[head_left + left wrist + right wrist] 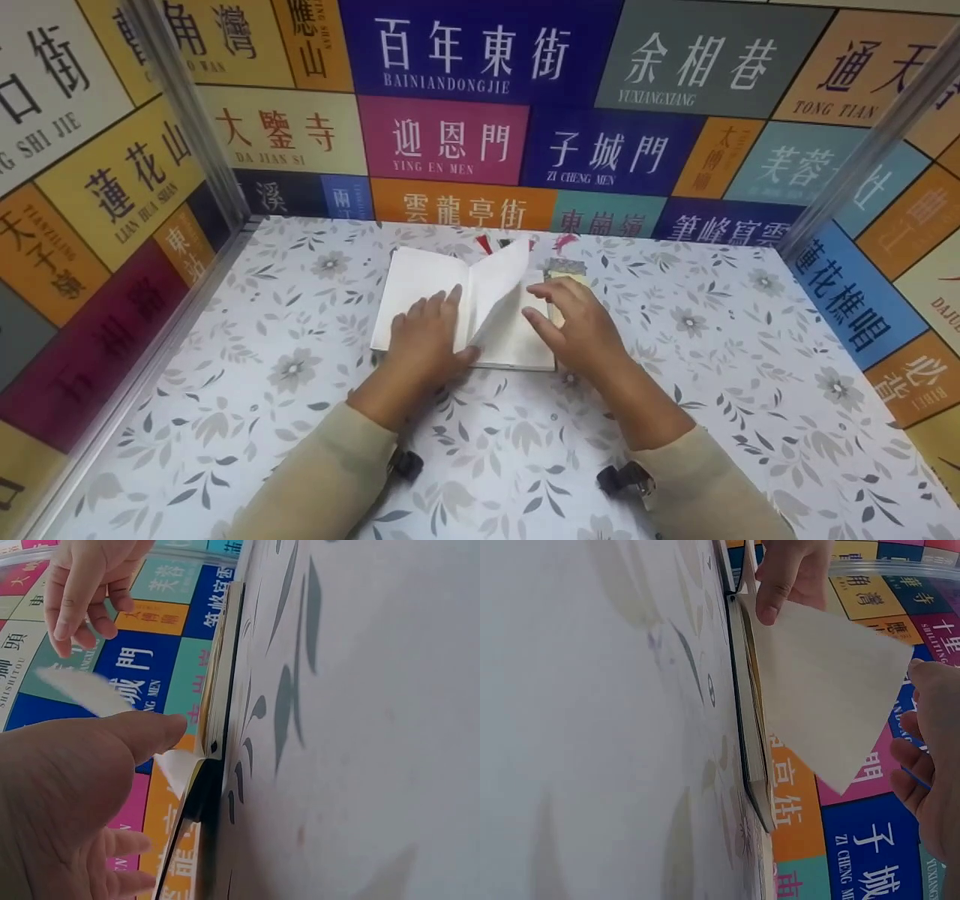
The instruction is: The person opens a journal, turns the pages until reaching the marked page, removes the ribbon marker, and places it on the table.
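A notebook with blank white pages lies spread on the floral tabletop. One of its leaves stands raised and slanted between the two halves. My left hand rests over the left page, thumb stretched toward the gutter at the lower edge. To the right of the raised leaf is my right hand, its fingers loosely bent and the thumb apart from them. In the right wrist view, a fingertip of the right hand is right at the edge of the lifted leaf. The dark cover edge shows below the page block.
Behind the notebook lie red tassels and a pink tassel. A small grey-and-yellow item lies past the right hand. Colourful panels with Chinese lettering wall in the floral table at the back and sides.
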Demonstrator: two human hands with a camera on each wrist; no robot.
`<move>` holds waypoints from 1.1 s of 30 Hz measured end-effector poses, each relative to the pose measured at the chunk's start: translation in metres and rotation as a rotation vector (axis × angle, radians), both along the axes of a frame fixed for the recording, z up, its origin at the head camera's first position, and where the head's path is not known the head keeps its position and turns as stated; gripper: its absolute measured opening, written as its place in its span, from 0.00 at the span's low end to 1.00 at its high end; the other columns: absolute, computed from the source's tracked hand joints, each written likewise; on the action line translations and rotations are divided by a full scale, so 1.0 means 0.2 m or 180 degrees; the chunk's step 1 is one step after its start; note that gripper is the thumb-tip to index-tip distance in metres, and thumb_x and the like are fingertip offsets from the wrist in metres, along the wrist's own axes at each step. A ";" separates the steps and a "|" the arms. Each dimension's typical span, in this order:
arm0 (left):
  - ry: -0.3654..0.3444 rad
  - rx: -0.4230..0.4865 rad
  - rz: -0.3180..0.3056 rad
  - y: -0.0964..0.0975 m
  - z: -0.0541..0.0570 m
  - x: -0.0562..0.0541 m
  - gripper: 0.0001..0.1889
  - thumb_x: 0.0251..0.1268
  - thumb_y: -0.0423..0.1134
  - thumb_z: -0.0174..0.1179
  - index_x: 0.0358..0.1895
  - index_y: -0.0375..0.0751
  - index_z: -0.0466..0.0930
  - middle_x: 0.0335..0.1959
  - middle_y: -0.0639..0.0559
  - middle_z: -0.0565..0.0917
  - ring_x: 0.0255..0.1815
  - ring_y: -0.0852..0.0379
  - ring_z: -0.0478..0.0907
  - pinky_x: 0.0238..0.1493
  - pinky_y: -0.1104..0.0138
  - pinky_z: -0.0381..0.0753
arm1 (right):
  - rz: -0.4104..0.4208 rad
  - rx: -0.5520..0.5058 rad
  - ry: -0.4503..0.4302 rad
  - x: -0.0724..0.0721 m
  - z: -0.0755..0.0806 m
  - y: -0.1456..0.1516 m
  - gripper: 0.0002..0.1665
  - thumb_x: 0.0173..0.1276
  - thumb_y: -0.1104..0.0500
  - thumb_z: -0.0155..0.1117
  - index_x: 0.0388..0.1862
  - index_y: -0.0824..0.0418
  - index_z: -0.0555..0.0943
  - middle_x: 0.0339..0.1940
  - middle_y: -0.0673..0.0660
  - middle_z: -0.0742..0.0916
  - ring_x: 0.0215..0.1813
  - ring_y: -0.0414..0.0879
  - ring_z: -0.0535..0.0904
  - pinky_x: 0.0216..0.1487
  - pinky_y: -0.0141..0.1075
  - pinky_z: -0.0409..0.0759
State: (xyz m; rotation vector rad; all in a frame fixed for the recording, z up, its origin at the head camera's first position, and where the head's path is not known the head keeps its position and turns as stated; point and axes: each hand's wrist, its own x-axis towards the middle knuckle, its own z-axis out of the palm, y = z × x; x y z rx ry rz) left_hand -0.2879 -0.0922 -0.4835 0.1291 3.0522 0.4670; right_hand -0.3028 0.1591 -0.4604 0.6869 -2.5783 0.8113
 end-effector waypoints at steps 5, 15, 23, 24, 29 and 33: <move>0.0198 0.0168 0.0195 0.00 0.02 0.00 0.62 0.62 0.65 0.73 0.90 0.55 0.40 0.89 0.46 0.56 0.88 0.40 0.57 0.88 0.42 0.60 | 0.0059 0.0160 -0.0324 -0.03 -0.03 0.03 0.25 0.79 0.43 0.66 0.69 0.49 0.82 0.68 0.52 0.85 0.74 0.53 0.80 0.77 0.55 0.78; 0.0862 0.0228 0.0189 -0.02 0.05 0.00 0.63 0.65 0.62 0.73 0.90 0.64 0.33 0.92 0.50 0.43 0.91 0.40 0.49 0.89 0.40 0.54 | 0.0236 0.0678 -0.0885 -0.05 -0.06 0.05 0.30 0.78 0.40 0.66 0.75 0.45 0.79 0.82 0.50 0.76 0.85 0.54 0.69 0.86 0.57 0.67; 0.1178 0.0115 0.0075 -0.06 0.04 0.00 0.62 0.62 0.51 0.78 0.89 0.66 0.40 0.93 0.51 0.41 0.91 0.38 0.47 0.87 0.35 0.55 | 0.0483 0.0945 -0.1037 -0.06 -0.08 0.07 0.36 0.71 0.42 0.74 0.75 0.50 0.79 0.84 0.51 0.74 0.87 0.55 0.65 0.88 0.54 0.63; 0.1172 0.0070 0.0064 -0.06 0.05 0.00 0.61 0.61 0.49 0.78 0.89 0.67 0.41 0.93 0.51 0.40 0.91 0.37 0.46 0.86 0.34 0.55 | 0.0501 0.0962 -0.1055 -0.06 -0.08 0.08 0.37 0.71 0.42 0.74 0.75 0.50 0.79 0.84 0.51 0.74 0.87 0.55 0.65 0.88 0.55 0.63; 0.1017 -0.0091 0.0030 -0.07 0.04 -0.01 0.60 0.60 0.44 0.78 0.89 0.69 0.44 0.93 0.51 0.38 0.92 0.38 0.43 0.87 0.33 0.53 | 0.0550 0.1019 -0.1157 -0.06 -0.08 0.09 0.41 0.67 0.42 0.78 0.77 0.49 0.78 0.86 0.50 0.72 0.88 0.56 0.62 0.89 0.57 0.61; 0.0868 -0.0150 0.0015 -0.07 0.03 -0.01 0.61 0.60 0.43 0.78 0.89 0.70 0.44 0.93 0.52 0.36 0.93 0.38 0.39 0.87 0.33 0.49 | 0.0582 0.1063 -0.1192 -0.07 -0.09 0.10 0.44 0.65 0.40 0.79 0.78 0.49 0.77 0.86 0.50 0.71 0.89 0.56 0.61 0.89 0.57 0.60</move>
